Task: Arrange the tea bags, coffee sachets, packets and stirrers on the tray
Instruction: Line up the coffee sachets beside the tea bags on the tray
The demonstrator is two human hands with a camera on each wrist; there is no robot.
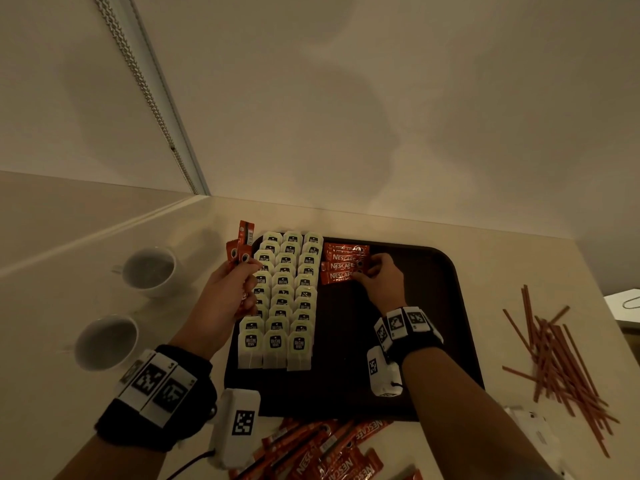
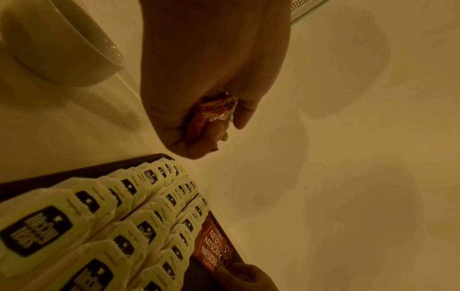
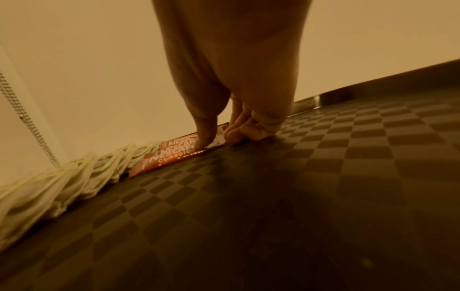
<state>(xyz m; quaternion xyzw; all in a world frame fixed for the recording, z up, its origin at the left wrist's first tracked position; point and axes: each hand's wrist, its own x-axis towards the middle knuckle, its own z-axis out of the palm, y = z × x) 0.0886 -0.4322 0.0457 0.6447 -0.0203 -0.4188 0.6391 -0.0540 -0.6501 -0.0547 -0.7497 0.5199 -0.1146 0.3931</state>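
Three columns of white tea bags [image 1: 284, 299] fill the left side of the dark tray [image 1: 415, 323]. Beside them at the far end lie orange Nescafe sachets [image 1: 341, 266], overlapping one another. My right hand [image 1: 363, 271] is at their right end; in the right wrist view its thumb [image 3: 204, 137] presses on a sachet [image 3: 169, 155] while the curled fingers pinch that end. My left hand [image 1: 247, 275] hovers over the tray's left edge and grips a bundle of coffee sachets [image 1: 240, 244] upright; the bundle [image 2: 211, 112] shows inside the fist.
More loose sachets [image 1: 329, 452] lie on the counter in front of the tray. A pile of brown stirrers [image 1: 557, 365] lies to the right. Two white cups [image 1: 149, 270] [image 1: 105, 341] stand to the left. The wall runs close behind the tray.
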